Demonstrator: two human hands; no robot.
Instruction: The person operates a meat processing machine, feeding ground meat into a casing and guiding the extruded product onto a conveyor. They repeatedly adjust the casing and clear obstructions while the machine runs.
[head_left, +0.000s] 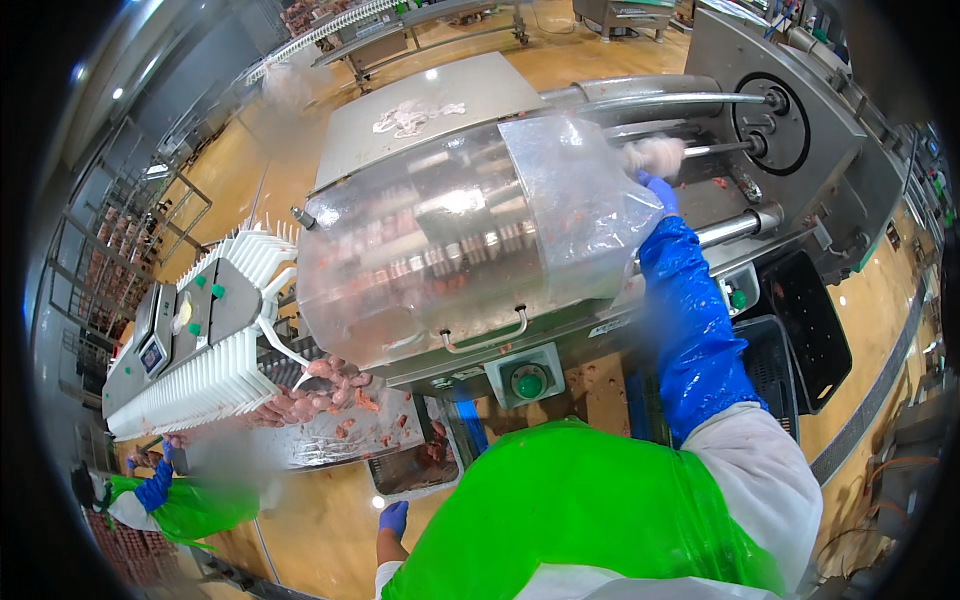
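Observation:
My right hand (pixel 657 190), in a blue glove and blue sleeve cover, reaches to the far right of a stuffing machine. Its fingers are bent against a bunched whitish casing (pixel 655 156) that sits around a metal rod (pixel 718 149); the plastic sheet partly hides them. That clear plastic sheet (pixel 582 185) drapes over the right end of the machine's transparent cover (pixel 420 250), just left of the hand. My left hand (pixel 394 517), also blue-gloved, hangs low beside my green apron (pixel 580 500), away from the machine. Its fingers are too small to make out.
A white-hooked conveyor (pixel 215 385) runs left, with pinkish sausages (pixel 325 392) at its near end. A co-worker (pixel 190 505) in a green apron stands there. Black crates (pixel 805 330) stand right, and a meat-scrap crate (pixel 415 470) below. Whitish casing scraps (pixel 415 118) lie on the lid.

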